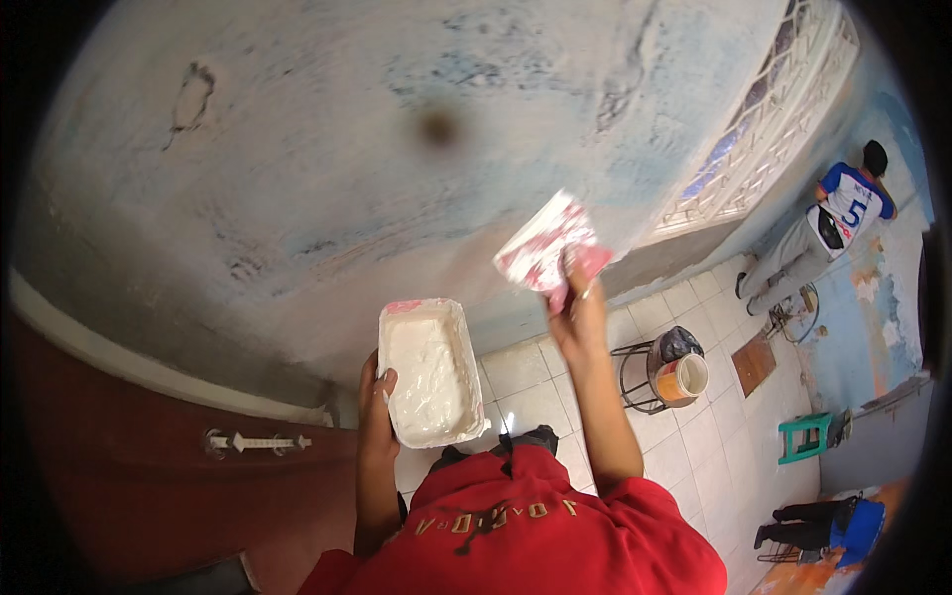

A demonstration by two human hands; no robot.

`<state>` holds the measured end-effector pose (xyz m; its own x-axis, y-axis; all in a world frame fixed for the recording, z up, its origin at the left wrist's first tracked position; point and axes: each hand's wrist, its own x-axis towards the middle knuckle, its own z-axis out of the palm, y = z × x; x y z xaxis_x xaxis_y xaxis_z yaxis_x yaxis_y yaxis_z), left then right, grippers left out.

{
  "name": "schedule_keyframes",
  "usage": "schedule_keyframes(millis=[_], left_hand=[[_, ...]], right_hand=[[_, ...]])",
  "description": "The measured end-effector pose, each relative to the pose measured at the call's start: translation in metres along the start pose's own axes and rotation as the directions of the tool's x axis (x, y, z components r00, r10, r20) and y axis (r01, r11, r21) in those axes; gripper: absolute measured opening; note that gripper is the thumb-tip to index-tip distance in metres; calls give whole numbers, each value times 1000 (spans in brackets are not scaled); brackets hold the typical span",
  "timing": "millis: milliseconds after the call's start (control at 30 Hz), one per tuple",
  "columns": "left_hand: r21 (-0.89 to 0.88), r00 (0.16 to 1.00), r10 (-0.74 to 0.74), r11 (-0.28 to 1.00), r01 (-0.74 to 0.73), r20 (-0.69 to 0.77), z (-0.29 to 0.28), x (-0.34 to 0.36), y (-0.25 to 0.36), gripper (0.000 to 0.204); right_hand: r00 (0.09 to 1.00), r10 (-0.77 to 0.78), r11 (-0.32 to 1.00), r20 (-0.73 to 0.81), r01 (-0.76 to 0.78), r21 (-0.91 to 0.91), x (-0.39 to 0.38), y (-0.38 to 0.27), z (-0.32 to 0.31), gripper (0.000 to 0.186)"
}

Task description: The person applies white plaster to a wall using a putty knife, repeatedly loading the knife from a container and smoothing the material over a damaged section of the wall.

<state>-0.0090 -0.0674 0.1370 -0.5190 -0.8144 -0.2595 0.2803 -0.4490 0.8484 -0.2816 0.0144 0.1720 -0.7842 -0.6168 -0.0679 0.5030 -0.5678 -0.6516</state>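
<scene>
My left hand [377,405] is closed on the left side of a rectangular tray [429,372] that holds thick white filler paste. In my right hand [579,309] is a broad pink putty spreader [548,248] smeared with white paste, held raised in front of the wall. Patchy white and pale blue cover the wall [327,188], with dark marks and rough streaks. Whether the spreader touches the wall I cannot tell.
To the right stands a round stool [645,382] with an orange and white bucket [684,378] and a dark bag. Beyond are a grilled window [759,129], a green stool [804,437] and two other people [843,213]. On the left is a dark red door [149,436].
</scene>
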Motion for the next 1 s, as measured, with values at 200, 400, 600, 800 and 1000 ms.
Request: schedule_keyframes(millis=[200, 400, 600, 800, 1000], left_hand=[[-3, 1000, -22, 1000, 22, -20, 48, 4, -34, 63], [-2, 993, -34, 999, 34, -116, 92, 7, -80, 65], [-23, 983, -62, 998, 59, -174, 136, 1, -112, 70], [-31, 983, -15, 999, 10, -181, 155, -6, -142, 71], [-18, 986, 16, 1000, -19, -168, 165, -4, -141, 72]], right_hand=[[257, -629, -274, 734, 810, -518, 149, -148, 18, 44], [169, -313, -624, 934, 705, -337, 229, -131, -19, 58], [349, -90, -480, 933, 805, -347, 202, -92, -145, 54], [79, -357, -530, 931, 803, -272, 196, -219, 20, 42], [20, -228, -642, 974, 749, -166, 217, -186, 6, 39]])
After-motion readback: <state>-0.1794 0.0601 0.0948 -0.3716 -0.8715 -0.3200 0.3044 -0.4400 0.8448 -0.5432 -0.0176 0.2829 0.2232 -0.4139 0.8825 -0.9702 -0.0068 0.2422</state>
